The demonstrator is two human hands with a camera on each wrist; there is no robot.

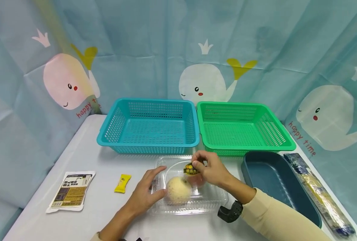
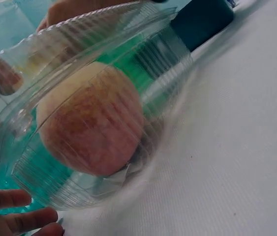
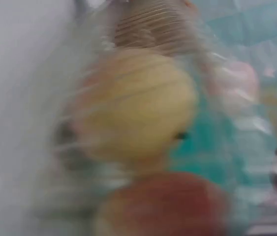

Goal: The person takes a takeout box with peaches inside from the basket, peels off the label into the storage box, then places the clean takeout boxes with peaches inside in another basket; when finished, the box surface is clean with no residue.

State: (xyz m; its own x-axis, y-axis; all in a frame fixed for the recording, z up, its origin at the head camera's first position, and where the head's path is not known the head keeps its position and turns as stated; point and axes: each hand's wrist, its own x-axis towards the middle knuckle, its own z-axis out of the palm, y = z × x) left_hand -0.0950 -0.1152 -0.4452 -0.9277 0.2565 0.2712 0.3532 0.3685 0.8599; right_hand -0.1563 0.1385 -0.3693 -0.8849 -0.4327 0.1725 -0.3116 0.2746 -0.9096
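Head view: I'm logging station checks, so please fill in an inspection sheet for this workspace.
Surface: white table.
Job's things: clear container with two fruits inside; black-and-yellow label.
Clutter: blue basket, green basket, dark blue tray, yellow packet, white-and-brown pouch, long package.
Hands: left hand at the container's left side; right hand pinches the label.
Cables: nothing seen.
Surroundings: light-blue whale-print curtain.
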